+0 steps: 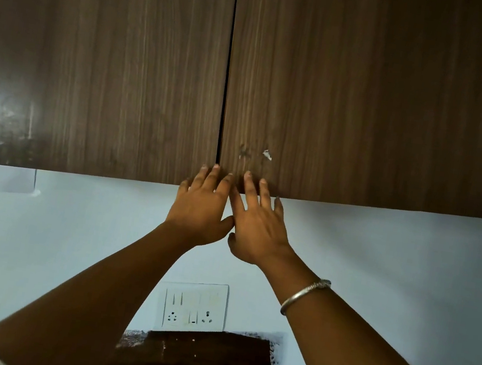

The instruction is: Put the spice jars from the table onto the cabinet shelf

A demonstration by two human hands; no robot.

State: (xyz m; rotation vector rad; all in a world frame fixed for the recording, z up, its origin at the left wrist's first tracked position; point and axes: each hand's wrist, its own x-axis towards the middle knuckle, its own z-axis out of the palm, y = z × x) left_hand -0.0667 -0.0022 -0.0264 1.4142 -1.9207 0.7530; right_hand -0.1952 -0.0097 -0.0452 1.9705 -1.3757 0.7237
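The wooden cabinet (112, 53) fills the top, doors closed, shelf hidden; where the spice jars are I cannot tell. My left hand (201, 207) and right hand (258, 228) touch its lower edge by the seam, fingers straight, holding nothing. A bangle (304, 295) circles my right wrist.

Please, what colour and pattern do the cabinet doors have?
Dark brown with vertical wood grain, on the cabinet doors, seen in the head view.

A dark brown wood-grain wall cabinet (112, 53) hangs with both doors closed, a thin dark seam between them. Soft glare lies on the left door's smudged lower corner. Below runs a pale bluish-white painted wall (392, 267), carrying a white rectangular switch-and-socket plate (195, 306) just above a dark brown flat surface (200, 360).
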